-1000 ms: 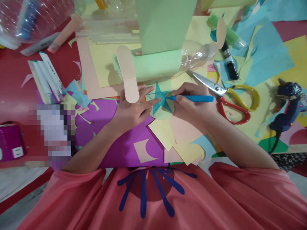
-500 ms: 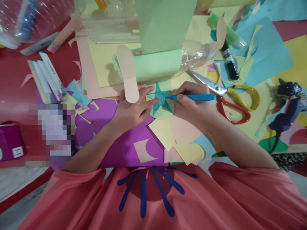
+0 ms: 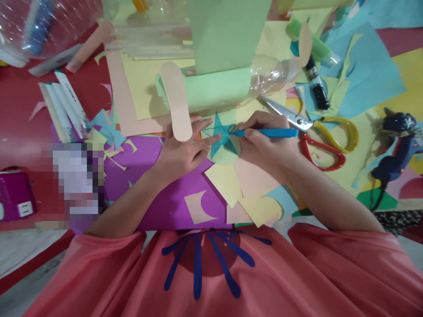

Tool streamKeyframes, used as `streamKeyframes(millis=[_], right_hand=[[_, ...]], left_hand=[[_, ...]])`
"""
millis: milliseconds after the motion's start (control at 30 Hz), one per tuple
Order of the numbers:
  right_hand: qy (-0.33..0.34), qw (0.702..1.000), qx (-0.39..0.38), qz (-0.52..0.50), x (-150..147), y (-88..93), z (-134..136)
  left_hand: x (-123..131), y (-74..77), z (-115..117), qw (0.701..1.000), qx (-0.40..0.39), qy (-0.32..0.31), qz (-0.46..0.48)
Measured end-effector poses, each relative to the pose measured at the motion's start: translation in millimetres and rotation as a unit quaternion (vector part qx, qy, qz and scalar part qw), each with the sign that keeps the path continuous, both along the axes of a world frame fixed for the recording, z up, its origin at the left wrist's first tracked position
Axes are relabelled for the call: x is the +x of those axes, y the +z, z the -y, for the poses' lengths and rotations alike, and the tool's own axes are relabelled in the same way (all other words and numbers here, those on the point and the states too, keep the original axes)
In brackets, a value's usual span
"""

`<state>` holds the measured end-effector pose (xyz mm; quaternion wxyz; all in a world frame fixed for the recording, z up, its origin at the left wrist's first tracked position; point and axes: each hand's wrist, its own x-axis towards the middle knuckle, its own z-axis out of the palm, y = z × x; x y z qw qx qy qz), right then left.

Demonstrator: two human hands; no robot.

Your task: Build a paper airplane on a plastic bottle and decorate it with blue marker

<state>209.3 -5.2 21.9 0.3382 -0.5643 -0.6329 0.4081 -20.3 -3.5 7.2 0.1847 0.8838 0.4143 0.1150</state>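
A blue marker [image 3: 276, 133] is pinched in my right hand [image 3: 261, 136], its tip on a pale green paper circle [image 3: 228, 156]. That circle bears a blue star [image 3: 219, 135], mostly coloured in. My left hand [image 3: 185, 147] lies with fingers spread, its fingertips pressing on the circle's left side. Just above sits a bottle wrapped in light green paper [image 3: 218, 88], its clear neck pointing right. A pale rounded paper strip [image 3: 178, 105] sticks out from the bottle's left end and overlaps my left hand. Scissors [image 3: 302, 124] with yellow and red handles lie partly behind my right hand.
White markers [image 3: 64, 105] lie at left, near paper scraps and a purple sheet [image 3: 148, 202]. A dark blue glue gun [image 3: 393, 152] with a cord is at far right. A black marker [image 3: 317, 86] rests near blue paper [image 3: 370, 75]. A green sheet [image 3: 228, 35] stands behind the bottle.
The blue marker has shifted very slightly in my right hand, its rear end a touch to the right. My left hand stays in place on the circle.
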Motion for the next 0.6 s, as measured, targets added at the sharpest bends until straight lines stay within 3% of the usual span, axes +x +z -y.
streamKeyframes(millis=[600], right_hand=[[0.0,1.0,0.021,0.009,1.9,-2.0,-3.1]], left_hand=[[-3.9,-5.4,-0.5,0.999,0.024,-0.021,0.005]])
